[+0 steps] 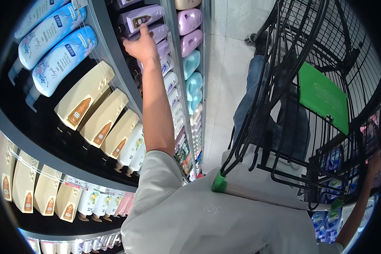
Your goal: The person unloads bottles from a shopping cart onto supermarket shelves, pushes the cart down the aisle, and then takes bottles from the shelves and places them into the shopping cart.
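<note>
My left hand [142, 45] reaches up to the shelf on the left, with its thumb on the label of a purple bottle [146, 16] and its fingers curled by the bottle's side. More purple bottles [158, 33] stand right beside it in the same row. At the dim right edge of the view is my right hand [376, 164], next to goods on the opposite side. Its fingers are too dark and distorted to make out, and so is anything in them.
A black wire shopping cart [279, 148] with a green panel [324, 97] stands against my front. Blue bottles [65, 61] and cream pump bottles [84, 101] fill the near left shelf. Lilac bottles [190, 21] and teal bottles [193, 84] line the shelf edge by the tiled floor [218, 93].
</note>
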{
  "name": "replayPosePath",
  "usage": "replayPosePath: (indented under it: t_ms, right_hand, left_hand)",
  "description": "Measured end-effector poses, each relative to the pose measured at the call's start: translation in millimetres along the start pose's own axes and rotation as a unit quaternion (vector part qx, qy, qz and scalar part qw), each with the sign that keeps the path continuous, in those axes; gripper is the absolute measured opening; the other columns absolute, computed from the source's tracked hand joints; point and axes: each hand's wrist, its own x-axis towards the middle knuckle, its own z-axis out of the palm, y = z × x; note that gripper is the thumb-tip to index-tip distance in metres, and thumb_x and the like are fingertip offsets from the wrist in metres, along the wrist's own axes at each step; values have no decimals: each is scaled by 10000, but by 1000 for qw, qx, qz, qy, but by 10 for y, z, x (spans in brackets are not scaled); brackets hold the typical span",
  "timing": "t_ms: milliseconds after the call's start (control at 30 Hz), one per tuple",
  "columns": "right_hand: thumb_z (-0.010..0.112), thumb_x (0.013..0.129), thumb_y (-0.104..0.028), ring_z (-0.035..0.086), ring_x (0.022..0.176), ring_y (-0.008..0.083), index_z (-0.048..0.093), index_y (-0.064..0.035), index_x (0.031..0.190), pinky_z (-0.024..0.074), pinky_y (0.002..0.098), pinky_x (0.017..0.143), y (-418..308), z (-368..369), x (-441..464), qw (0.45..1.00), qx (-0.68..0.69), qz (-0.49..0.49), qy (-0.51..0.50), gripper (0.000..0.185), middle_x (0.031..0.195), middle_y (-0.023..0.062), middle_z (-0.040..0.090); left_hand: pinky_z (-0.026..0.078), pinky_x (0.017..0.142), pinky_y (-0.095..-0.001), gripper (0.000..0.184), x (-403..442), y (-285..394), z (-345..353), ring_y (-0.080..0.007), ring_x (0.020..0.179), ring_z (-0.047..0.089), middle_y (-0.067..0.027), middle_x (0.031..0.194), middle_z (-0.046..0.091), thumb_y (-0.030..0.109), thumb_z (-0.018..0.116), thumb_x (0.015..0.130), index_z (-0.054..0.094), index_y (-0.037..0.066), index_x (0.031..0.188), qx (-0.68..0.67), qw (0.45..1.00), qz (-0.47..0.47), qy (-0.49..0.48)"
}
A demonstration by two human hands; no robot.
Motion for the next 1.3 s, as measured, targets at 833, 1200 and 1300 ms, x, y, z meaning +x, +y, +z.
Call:
replayPosePath:
  t_ms: [833,1200,1300]
  right_hand:
    - [708,876,-223,547,1245,434,483,28,1426,445,515,1045,-1814,-361,-967,883,246,-381,122,645,1339,267,581]
    - [839,708,-560,399,1361,439,571,-84,1386,323,594,1096,-2021,-644,-2232,659,29,-739,-138,871,1429,164,524]
    - [835,711,-540,407,1353,430,575,-92,1385,328,596,1094,-2120,-530,-2020,636,47,-744,-197,851,1465,163,498]
  left_hand:
    - [533,885,-510,284,-3489,1585,-1696,-427,987,683,-228,1038,726,300,661,947,756,151,1169,225,935,198,-191]
    - [537,800,-548,241,-4054,1405,-1723,-423,918,687,-200,945,722,319,607,972,731,129,1054,226,949,161,-153]
    - [548,758,-538,222,-4195,1487,-1762,-408,870,696,-161,889,728,310,586,979,724,142,1020,244,950,139,-135]
